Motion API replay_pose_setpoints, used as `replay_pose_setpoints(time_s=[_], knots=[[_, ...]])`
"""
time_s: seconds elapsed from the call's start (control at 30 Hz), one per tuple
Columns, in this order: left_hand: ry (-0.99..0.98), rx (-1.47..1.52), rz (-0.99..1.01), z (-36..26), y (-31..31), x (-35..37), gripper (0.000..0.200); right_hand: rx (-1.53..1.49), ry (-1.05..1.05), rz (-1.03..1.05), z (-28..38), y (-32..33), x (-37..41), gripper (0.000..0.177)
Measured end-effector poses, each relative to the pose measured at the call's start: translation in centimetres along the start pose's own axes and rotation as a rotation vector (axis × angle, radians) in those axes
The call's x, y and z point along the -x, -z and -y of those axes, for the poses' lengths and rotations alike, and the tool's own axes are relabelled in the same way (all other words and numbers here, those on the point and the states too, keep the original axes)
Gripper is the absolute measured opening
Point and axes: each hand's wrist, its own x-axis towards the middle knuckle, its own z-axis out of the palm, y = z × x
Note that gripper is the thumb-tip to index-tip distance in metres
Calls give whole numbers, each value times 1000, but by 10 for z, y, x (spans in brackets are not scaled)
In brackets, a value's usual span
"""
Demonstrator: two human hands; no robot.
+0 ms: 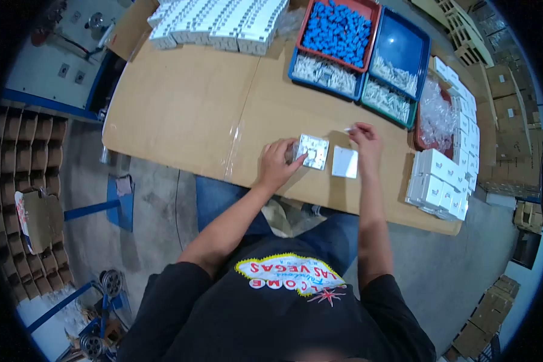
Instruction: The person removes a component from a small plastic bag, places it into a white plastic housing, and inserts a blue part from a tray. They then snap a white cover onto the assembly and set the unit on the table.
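My left hand (277, 163) grips the left edge of a square white device (313, 151) with metallic-looking parts on its upper face, close to the front edge of the table. Its thumb lies along the lower left corner. Just right of it, a plain square white cover plate (344, 163) rests flat on the tabletop. Above that plate, my right hand (367, 137) has its fingers closed in a pinch on a small white piece (349, 129), too small to name exactly.
A red tray of blue plugs (336, 33) sits over a blue tray of white pieces (324, 75). Beside them are another blue tray (402, 37) and a green tray (390, 101). White boxes stand stacked at the back (220, 24) and right (438, 184). Bagged parts (435, 114) lie rightward.
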Motion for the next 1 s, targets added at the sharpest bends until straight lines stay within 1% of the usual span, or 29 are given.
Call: replay_pose_setpoints(time_s=[0.1, 0.13, 0.2, 0.23, 0.3, 0.37, 0.43, 0.47, 0.5, 0.53, 0.57, 0.63, 0.7, 0.77, 0.87, 0.93, 0.97, 1.0], knots=[[1, 31, 11, -3, 3, -2, 44, 16, -16, 118, -9, -44, 50, 15], [-9, 36, 4, -3, 3, -2, 44, 11, -27, 119, -11, -57, 62, 15], [-1, 41, 9, -4, 4, -1, 44, 182, 153, 135, -10, -77, 77, 11], [5, 54, 8, -4, 4, -1, 44, 185, 151, 135, -8, -83, 82, 11], [-3, 75, 15, -1, 4, 0, 44, 508, 439, 199, 1, -91, 89, 12], [-15, 93, 15, 4, 2, -1, 43, 522, 432, 213, 6, -94, 93, 15], [-44, 94, -29, 5, 1, 1, 42, 700, 609, 238, 9, -95, 95, 15], [-45, 96, -35, 4, 1, 1, 42, 680, 503, 247, 13, -94, 98, 16], [-32, 102, -41, 4, 0, 0, 42, 682, 509, 247, 14, -95, 95, 16], [-19, 106, -48, 3, 0, 0, 41, 591, 467, 230, 15, -94, 92, 15], [-22, 108, -53, 3, 0, 0, 41, 500, 424, 214, 15, -91, 86, 15], [4, 74, -30, 1, 2, -1, 39, 518, 414, 177, 9, -84, 57, 14], [5, 80, -24, 0, 2, -2, 38, 587, 441, 137, 3, -79, 13, 16], [4, 84, -19, -2, 2, -1, 37, 694, 382, 108, 17, -82, -30, 18], [-17, 45, -18, -4, 4, -5, 37, 739, 369, 110, 23, -92, -93, 18], [-12, 43, 13, -4, 4, -4, 39, 956, 527, 101, 13, -98, -124, 16], [-17, 38, 11, -4, 4, -4, 39, 950, 530, 99, 6, -100, -134, 16], [-24, 37, 5, -5, 4, -4, 39, 1039, 574, 119, 1, -103, -140, 15]])
